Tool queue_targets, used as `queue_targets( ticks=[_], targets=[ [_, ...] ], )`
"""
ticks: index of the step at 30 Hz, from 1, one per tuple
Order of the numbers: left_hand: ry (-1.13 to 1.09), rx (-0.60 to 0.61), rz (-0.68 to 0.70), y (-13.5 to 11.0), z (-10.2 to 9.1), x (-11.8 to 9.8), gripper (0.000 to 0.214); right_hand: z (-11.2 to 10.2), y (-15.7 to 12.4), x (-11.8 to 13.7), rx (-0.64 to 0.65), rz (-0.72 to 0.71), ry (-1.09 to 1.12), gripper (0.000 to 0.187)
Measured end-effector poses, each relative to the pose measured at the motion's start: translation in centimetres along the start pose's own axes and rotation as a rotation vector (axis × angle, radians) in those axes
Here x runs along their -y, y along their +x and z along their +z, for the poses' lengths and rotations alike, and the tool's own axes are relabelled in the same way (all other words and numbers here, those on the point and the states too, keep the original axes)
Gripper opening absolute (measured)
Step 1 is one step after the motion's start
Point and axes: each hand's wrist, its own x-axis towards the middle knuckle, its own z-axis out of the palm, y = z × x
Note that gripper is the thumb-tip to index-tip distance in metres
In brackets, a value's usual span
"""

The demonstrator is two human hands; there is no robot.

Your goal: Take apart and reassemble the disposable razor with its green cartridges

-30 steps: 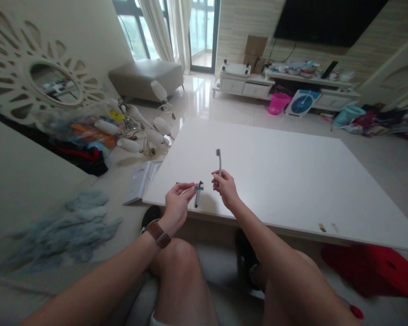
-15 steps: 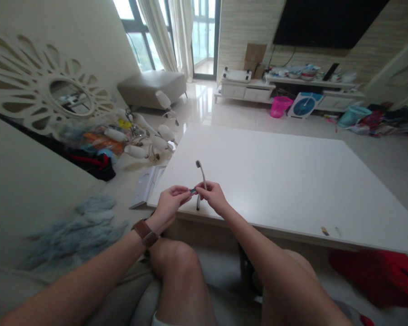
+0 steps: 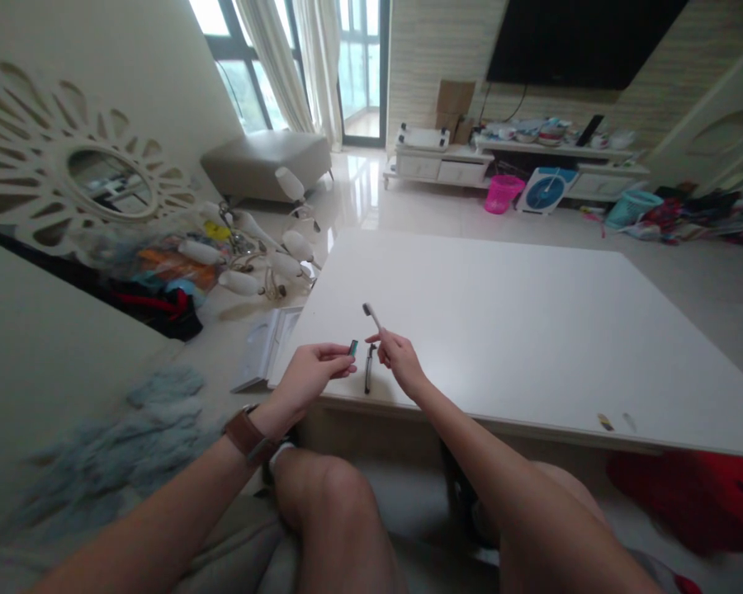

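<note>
Between the thumb and fingers of my left hand (image 3: 322,369) is a small flat green-and-black piece (image 3: 352,348), its kind too small to tell. A light-handled toothbrush with dark bristles (image 3: 372,315) points up and away from my right hand (image 3: 401,356), whose fingers close around its lower handle. Just below those fingers, near the table's front edge, a slim dark-and-silver stick with a short crosswise top (image 3: 368,370) shows. Whether the right fingers touch this stick, I cannot tell. Both hands are over the white table (image 3: 501,322), a small gap between them.
Two small items, one yellow-and-black (image 3: 605,421), lie at the table's front right. An open white box (image 3: 261,351) leans beside the left edge. A lamp with several white shades (image 3: 285,262) is on the floor. Red fabric (image 3: 687,495) sits below the right edge.
My hands have come apart; the green-and-black piece stays in the left. My right hand and the toothbrush moved slightly right, and the slim stick is more exposed. The camera view shifted a little.
</note>
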Motion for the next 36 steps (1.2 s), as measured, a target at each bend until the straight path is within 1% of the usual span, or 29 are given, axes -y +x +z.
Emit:
queue_targets(
  ticks=[3,5,7,8,10,11,12,13,15,16,17,20,21,23,24,25,26,28,29,30,31,33,34,35,36],
  targets=[
    [-0.011,-0.053,0.036,-0.1,-0.5,-0.6,0.027,-0.4,-0.7,0.3,0.011,-0.106,-0.181,0.045],
    [-0.001,-0.063,0.054,0.0,-0.7,-0.8,0.027,-0.6,-1.3,0.5,0.058,-0.172,-0.338,0.043],
    [0.024,-0.065,0.069,0.0,-0.9,-0.9,0.026,-0.9,-1.7,0.7,0.084,-0.205,-0.524,0.045],
    [0.040,-0.067,0.073,0.0,-0.9,-0.9,0.027,-1.1,-1.7,0.9,0.065,-0.205,-0.609,0.046],
    [0.071,-0.081,0.077,0.0,-0.9,-1.0,0.028,-1.5,-1.7,1.1,-0.029,-0.185,-0.722,0.048],
    [0.082,-0.087,0.077,0.0,-0.9,-1.0,0.030,-1.6,-1.6,1.3,-0.077,-0.179,-0.746,0.048],
    [0.088,-0.090,0.076,0.0,-0.9,-1.1,0.031,-1.7,-1.6,1.4,-0.094,-0.183,-0.758,0.048],
    [0.090,-0.090,0.076,0.0,-0.9,-1.1,0.031,-1.8,-1.6,1.4,-0.074,-0.198,-0.771,0.047],
    [0.094,-0.083,0.080,0.0,-1.0,-1.0,0.030,-1.8,-1.7,1.5,0.019,-0.228,-0.807,0.046],
    [0.099,-0.079,0.079,0.0,-1.0,-1.0,0.030,-1.8,-1.8,1.5,0.044,-0.225,-0.827,0.046],
    [0.103,-0.080,0.076,0.0,-1.0,-1.0,0.030,-1.8,-1.8,1.5,0.036,-0.209,-0.845,0.046],
    [0.090,-0.091,0.066,0.0,-1.1,-0.9,0.030,-1.8,-1.9,1.5,-0.084,-0.171,-0.853,0.048],
    [0.079,-0.091,0.066,0.0,-1.1,-0.9,0.029,-1.8,-1.9,1.6,-0.076,-0.190,-0.850,0.048],
    [0.063,-0.078,0.073,0.0,-1.1,-0.9,0.027,-1.8,-1.9,1.6,0.021,-0.247,-0.856,0.047],
    [0.062,-0.071,0.074,-0.1,-1.0,-0.9,0.027,-1.8,-1.9,1.5,0.062,-0.256,-0.868,0.047],
    [0.065,-0.068,0.071,-0.1,-1.0,-0.9,0.027,-1.8,-1.9,1.5,0.076,-0.242,-0.887,0.047],
    [0.069,-0.068,0.065,-0.1,-1.0,-0.8,0.027,-1.9,-1.9,1.4,0.053,-0.212,-0.908,0.047],
    [0.073,-0.078,0.050,0.0,-0.9,-0.7,0.028,-2.1,-1.8,1.3,-0.040,-0.146,-0.933,0.049],
    [0.072,-0.084,0.047,0.0,-0.9,-0.6,0.029,-2.2,-1.8,1.4,-0.068,-0.136,-0.933,0.050],
    [0.070,-0.087,0.048,0.0,-0.9,-0.6,0.029,-2.3,-1.8,1.4,-0.064,-0.149,-0.929,0.050],
    [0.069,-0.085,0.052,0.1,-0.9,-0.5,0.029,-2.4,-1.8,1.4,-0.029,-0.179,-0.924,0.050],
    [0.071,-0.082,0.064,0.1,-1.0,-0.5,0.028,-2.5,-1.9,1.6,0.078,-0.240,-0.928,0.049],
    [0.073,-0.081,0.068,0.1,-1.0,-0.4,0.027,-2.5,-1.9,1.7,0.109,-0.247,-0.944,0.048],
    [0.074,-0.083,0.068,0.1,-0.9,-0.5,0.027,-2.5,-1.9,1.7,0.109,-0.235,-0.967,0.048],
    [0.072,-0.089,0.066,0.1,-0.9,-0.5,0.026,-2.5,-1.9,1.8,0.075,-0.209,-0.991,0.048]
  ],
)
